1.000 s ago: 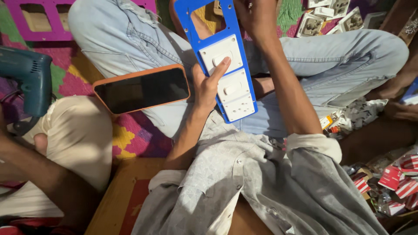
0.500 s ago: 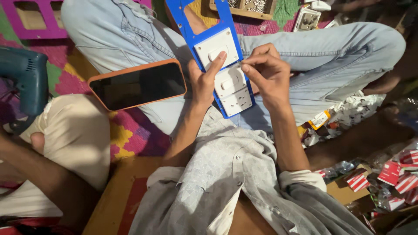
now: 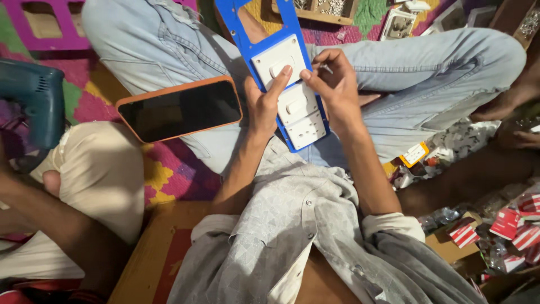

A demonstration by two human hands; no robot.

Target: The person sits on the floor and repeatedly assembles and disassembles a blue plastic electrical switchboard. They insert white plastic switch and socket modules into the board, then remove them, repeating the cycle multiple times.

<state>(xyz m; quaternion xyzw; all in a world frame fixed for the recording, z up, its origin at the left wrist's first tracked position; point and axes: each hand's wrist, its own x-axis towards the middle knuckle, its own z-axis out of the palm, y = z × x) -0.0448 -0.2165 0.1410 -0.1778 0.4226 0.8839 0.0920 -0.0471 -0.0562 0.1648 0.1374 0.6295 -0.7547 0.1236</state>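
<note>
The left hand [image 3: 264, 104] grips the left edge of a blue switch panel [image 3: 270, 62], fingers curled behind it and the thumb laid flat across the front, its tip pressing on the upper white switch module [image 3: 279, 66]; the right hand [image 3: 334, 84] meets the panel from the other side, thumb and forefinger pinched together at the right edge of the middle white module [image 3: 292, 105], the remaining fingers loosely folded above; whether anything small sits in that pinch cannot be told. The panel lies tilted across the person's lap, between the two hands, its lower end toward the body and its upper end, with an open rectangular cut-out, pointing away; a third white module, a socket plate [image 3: 306, 128], fills the lowest slot just below both hands. Under the panel are crossed legs in pale blue jeans [image 3: 427, 73]; a grey patterned shirt [image 3: 281, 225] covers the forearms' near ends and the torso. Resting on the left thigh, just beside the left hand, is a phone in an orange case [image 3: 179, 108], screen dark. Farther left a teal power drill [image 3: 34, 95] lies on a bright patterned mat [image 3: 163, 169], near another person's cream-clad knee [image 3: 95, 174]. To the right, well apart from the hands, small red-and-white packets [image 3: 506, 222] are scattered, and a wooden tray of small parts [image 3: 323, 8] sits beyond the panel's top.
</note>
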